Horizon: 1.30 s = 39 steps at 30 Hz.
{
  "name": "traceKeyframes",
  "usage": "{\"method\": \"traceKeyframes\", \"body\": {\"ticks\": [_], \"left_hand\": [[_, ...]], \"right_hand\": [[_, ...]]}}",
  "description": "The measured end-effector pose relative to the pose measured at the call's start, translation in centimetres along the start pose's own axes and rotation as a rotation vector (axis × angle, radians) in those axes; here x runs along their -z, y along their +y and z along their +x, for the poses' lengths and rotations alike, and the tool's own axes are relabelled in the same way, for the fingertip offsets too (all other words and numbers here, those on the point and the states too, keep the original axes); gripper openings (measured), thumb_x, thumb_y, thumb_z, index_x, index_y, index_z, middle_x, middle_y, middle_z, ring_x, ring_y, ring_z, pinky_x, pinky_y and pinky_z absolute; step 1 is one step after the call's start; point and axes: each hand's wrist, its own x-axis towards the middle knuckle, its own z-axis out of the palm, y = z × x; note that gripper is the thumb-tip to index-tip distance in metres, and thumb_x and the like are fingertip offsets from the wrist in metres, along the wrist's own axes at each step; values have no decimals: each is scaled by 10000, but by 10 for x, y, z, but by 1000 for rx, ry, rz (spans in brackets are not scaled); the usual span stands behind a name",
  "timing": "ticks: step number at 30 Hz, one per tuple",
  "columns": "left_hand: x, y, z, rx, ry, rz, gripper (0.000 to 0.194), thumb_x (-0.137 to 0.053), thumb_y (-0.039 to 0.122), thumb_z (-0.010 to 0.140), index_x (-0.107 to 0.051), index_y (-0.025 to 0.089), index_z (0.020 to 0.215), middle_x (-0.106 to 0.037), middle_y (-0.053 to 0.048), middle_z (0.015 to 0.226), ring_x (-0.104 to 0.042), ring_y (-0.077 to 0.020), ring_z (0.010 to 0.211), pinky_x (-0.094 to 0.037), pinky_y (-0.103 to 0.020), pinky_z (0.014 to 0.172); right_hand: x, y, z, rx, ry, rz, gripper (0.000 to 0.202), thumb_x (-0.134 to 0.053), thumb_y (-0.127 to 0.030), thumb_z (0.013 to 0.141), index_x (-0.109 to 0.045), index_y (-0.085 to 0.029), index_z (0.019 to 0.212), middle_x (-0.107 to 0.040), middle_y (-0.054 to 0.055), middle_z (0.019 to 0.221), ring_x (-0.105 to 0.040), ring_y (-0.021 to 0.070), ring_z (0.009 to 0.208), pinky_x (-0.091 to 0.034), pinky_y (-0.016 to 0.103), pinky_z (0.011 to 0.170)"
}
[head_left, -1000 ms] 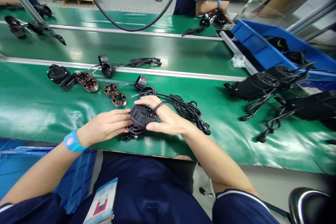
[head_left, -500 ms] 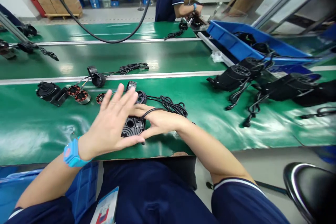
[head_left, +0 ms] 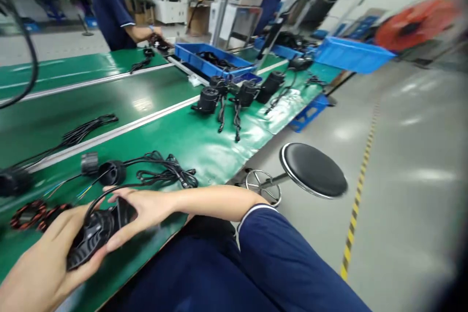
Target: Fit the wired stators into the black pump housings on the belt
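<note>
Both my hands grip a black ribbed motor housing (head_left: 95,232) low over the near edge of the green bench. My left hand (head_left: 47,258) wraps its left side, thumb along the near face. My right hand (head_left: 144,212) holds the other end, with the thumb in front and the fingers behind. A black cable arches over the housing. Just beyond lie copper-wound stators (head_left: 31,214), partly hidden by my left hand. Behind the housing sit a black round cap (head_left: 112,172) with coloured wires, a grey ring (head_left: 89,163) and a coiled black cable (head_left: 166,169).
Several black motor units (head_left: 208,100) with cables stand along the bench (head_left: 175,131). Behind them is a blue bin (head_left: 204,62) of black parts. A black stool (head_left: 314,169) stands right of the bench. A co-worker (head_left: 113,9) handles parts across the line. Another blue bin (head_left: 351,54) is far right.
The view has swung to the right. My left hand, earlier raised with fingers spread beside the housing, now grips it. My right hand still holds it, and the housing is tilted.
</note>
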Motion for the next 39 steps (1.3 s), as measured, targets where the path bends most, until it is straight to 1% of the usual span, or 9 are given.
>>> {"method": "traceKeyframes", "body": {"ticks": [5, 12, 15, 20, 28, 31, 35, 37, 39], "left_hand": [[-8, -15, -4, -51, -73, 22, 627, -562, 668, 803, -509, 440, 1385, -669, -46, 1042, -704, -387, 868, -563, -492, 641], [25, 10, 14, -143, -323, 64, 497, -625, 506, 876, -547, 265, 1304, -671, -87, 1172, -737, -239, 772, -585, -304, 623], [37, 22, 23, -175, -403, 96, 542, -635, 418, 878, -497, 234, 1369, -650, -115, 1224, -734, -257, 922, -607, -315, 768], [43, 32, 30, -110, -412, 192, 617, -645, 424, 900, -417, 144, 1400, -599, -145, 1189, -691, -271, 957, -608, -378, 843], [42, 32, 30, -56, -413, 48, 571, -637, 432, 931, -388, 189, 1385, -554, -112, 1210, -647, -248, 1055, -587, -349, 896], [44, 31, 31, -43, -405, 108, 545, -654, 427, 918, -420, 186, 1347, -568, -106, 1177, -665, -248, 982, -595, -356, 848], [48, 20, 43, -179, -554, -14, 638, -675, 437, 909, -395, 219, 1439, -589, -101, 1247, -651, -254, 1084, -573, -337, 907], [47, 13, 48, -230, -599, -81, 687, -680, 431, 909, -360, 245, 1487, -586, -95, 1307, -635, -249, 1147, -558, -316, 943], [44, 9, 49, -227, -566, -99, 676, -672, 427, 915, -361, 250, 1488, -589, -92, 1301, -642, -238, 1130, -559, -301, 937]], "right_hand": [[-6, -6, 2, -39, 53, 26, 905, -855, -557, 703, -461, -215, 1442, -470, 78, 1500, -495, 237, 1395, -412, 255, 1153], [-13, 3, 4, 143, 3, 47, 763, -923, -400, 669, -585, -186, 1319, -603, 54, 1375, -363, 219, 1484, -208, 275, 1260], [-18, 4, 4, 89, 55, 128, 893, -964, -362, 593, -557, -191, 1370, -586, 72, 1408, -396, 243, 1467, -229, 339, 1263], [-19, 5, 7, 26, 70, 205, 829, -922, -408, 645, -574, -191, 1365, -582, 82, 1421, -420, 272, 1457, -207, 415, 1275], [-17, 8, 15, 128, 64, 220, 732, -881, -473, 690, -606, -210, 1315, -683, 35, 1262, -546, 250, 1341, -69, 431, 1305], [-20, 11, 13, 99, 68, 175, 783, -895, -478, 673, -591, -204, 1340, -636, 63, 1340, -467, 270, 1422, -97, 448, 1306], [-24, 11, 6, -21, 54, 122, 1021, -905, -567, 630, -474, -190, 1475, -394, 140, 1578, -224, 325, 1554, -241, 477, 1269], [-23, 8, 5, -86, 39, 119, 1098, -909, -585, 617, -425, -176, 1514, -330, 170, 1611, -197, 344, 1560, -282, 490, 1250], [-21, 5, 7, -104, 61, 127, 1029, -915, -546, 638, -462, -183, 1489, -396, 155, 1580, -246, 325, 1549, -266, 476, 1259]]}}
